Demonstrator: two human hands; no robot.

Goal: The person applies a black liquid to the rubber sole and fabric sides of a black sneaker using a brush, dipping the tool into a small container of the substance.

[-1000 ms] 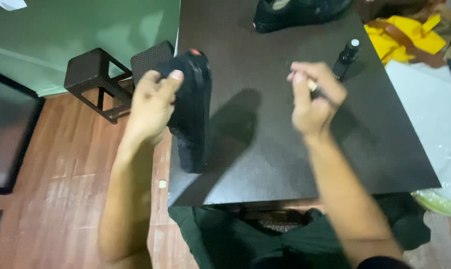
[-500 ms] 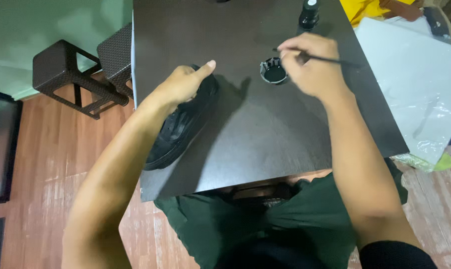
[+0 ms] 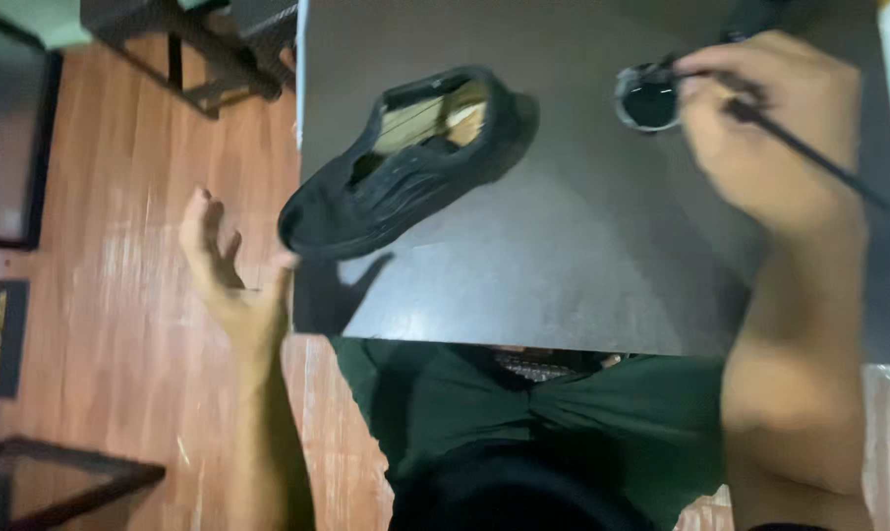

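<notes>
Dipping a thin dark brush into a small round pot of black polish at two o'clock, the right hand stays pinched on the handle. The left hand hangs open off the worktop at nine o'clock, just beside a black shoe whose toe overhangs the left edge. Unheld, the shoe looks liable to tip to the wooden floor; a nudge could also upset the pot.
</notes>
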